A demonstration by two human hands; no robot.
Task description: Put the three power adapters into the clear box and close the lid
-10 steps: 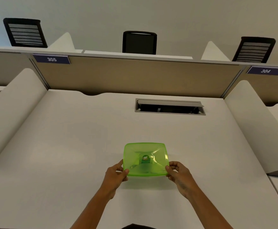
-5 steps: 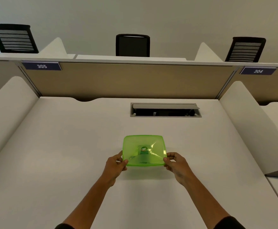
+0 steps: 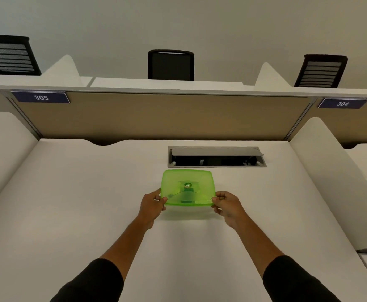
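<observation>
Left hand (image 3: 152, 203): closed on near-left corner of green translucent lid (image 3: 187, 188), thumb on top, fingers under the rim. Right hand (image 3: 226, 203): closed likewise on near-right corner, thumb over the edge. Arms extended forward, roughly symmetric, dark sleeves at the forearms.

Lid: rounded rectangle, long axis left to right, squarely across the line of the arms; near edge between the two hands, far edge pointing toward cable hatch (image 3: 216, 156) at the back of the counter (image 3: 69, 214). Small dark knob or label at centre; darker shape visible through the green, identity not clear.

Clear box: not separately distinguishable; faint pale outline under the near edge of the lid, possibly the box wall, possibly shadow. Cannot tell whether lid is seated, or merely held above the counter.

Power adapters: none visible on the counter; whether inside under the lid, cannot tell.

Key relation: lid straight ahead, centred between both hands, neither nearer; grip at the near corners only, far edge unsupported. Judgement: closing step in hand; next move likely an even downward press, far edge at risk of staying proud if pressure falls only at the near corners.

Beyond: partition with plates 305 (image 3: 41, 97) and 304 (image 3: 342, 103); three black chairs (image 3: 170, 65) behind.
</observation>
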